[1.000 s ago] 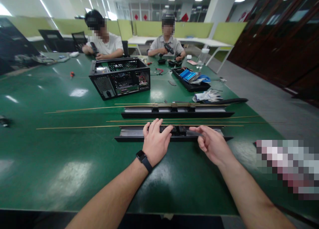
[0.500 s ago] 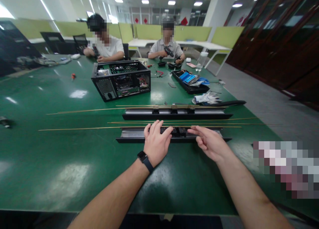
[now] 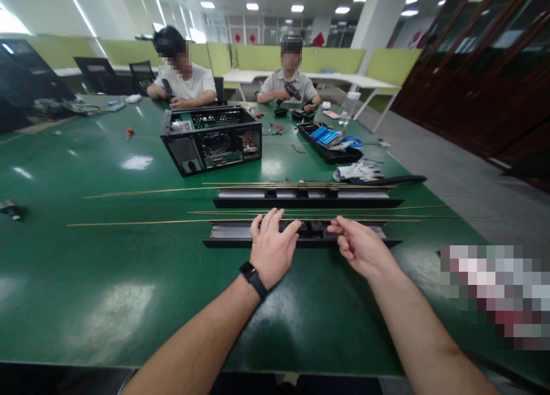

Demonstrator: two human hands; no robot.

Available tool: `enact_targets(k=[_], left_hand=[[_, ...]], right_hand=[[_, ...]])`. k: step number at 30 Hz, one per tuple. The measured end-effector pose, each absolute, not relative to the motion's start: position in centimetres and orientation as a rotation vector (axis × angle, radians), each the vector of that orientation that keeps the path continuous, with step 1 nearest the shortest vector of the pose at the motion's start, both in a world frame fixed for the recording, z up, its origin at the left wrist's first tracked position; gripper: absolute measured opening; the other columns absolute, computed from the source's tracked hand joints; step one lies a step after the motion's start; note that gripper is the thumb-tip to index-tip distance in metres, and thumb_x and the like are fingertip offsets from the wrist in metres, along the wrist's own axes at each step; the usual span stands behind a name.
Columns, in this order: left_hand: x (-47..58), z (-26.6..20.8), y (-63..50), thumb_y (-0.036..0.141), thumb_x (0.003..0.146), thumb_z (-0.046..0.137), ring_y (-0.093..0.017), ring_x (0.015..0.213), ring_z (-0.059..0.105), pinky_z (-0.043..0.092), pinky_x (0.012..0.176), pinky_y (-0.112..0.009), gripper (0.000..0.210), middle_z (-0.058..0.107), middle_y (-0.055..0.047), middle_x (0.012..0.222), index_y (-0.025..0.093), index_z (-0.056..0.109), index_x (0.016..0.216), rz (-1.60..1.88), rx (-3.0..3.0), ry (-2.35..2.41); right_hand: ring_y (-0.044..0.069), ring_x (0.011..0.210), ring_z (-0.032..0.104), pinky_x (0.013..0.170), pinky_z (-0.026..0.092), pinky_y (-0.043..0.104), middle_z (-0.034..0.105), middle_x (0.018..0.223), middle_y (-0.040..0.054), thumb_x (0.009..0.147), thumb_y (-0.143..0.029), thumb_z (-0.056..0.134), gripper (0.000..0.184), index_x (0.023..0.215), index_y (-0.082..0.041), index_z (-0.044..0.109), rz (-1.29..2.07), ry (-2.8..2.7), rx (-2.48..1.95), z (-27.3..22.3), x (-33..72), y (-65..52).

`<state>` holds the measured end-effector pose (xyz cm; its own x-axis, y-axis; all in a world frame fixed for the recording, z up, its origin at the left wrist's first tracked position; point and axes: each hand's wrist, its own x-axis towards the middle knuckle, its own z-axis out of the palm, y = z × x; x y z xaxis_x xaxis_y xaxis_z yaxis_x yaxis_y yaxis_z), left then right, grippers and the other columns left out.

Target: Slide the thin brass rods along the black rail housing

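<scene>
My left hand (image 3: 274,247) lies over the nearer long black-and-silver rail (image 3: 232,232), fingers spread, with a dark watch on the wrist. To its right, my right hand (image 3: 361,246) has thumb and fingertips drawn together at a thin brass-coloured rod (image 3: 141,223) that runs along the rail's far side. The fingertips cover the exact point of contact. Between the hands, dark blocks (image 3: 317,229) show inside the rail. A second, similar rail (image 3: 309,202) lies parallel just beyond, with more thin rods (image 3: 124,193) along it.
An open black computer case (image 3: 210,143) stands farther back on the green table (image 3: 107,257). Right of it are a black tray (image 3: 320,150) with blue packets, and white gloves (image 3: 358,171). Two people sit across the table, each holding a dark tool.
My right hand's fingers have curled inward and come together near the rod. My left hand stays on the rail. The whole view has shifted slightly.
</scene>
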<state>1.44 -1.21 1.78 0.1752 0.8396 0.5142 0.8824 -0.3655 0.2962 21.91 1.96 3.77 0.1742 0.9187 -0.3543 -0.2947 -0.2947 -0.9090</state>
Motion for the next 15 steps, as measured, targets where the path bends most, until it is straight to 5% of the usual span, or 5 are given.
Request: enact_targets(k=[15], left_hand=[[1.4, 1.6, -1.2, 0.033, 0.096, 0.052, -0.027, 0.14, 0.04, 0.024, 0.116, -0.054, 0.028, 0.052, -0.007, 0.143, 0.037, 0.063, 0.122, -0.959, -2.345, -1.732]], right_hand=[[0.004, 0.034, 0.041, 0.023, 0.026, 0.013, 0.063, 0.068, 0.0017, 0.091, -0.021, 0.062, 0.009, 0.084, -0.016, 0.064, 1.351, -0.626, -1.333, 3.7, 23.5, 1.8]])
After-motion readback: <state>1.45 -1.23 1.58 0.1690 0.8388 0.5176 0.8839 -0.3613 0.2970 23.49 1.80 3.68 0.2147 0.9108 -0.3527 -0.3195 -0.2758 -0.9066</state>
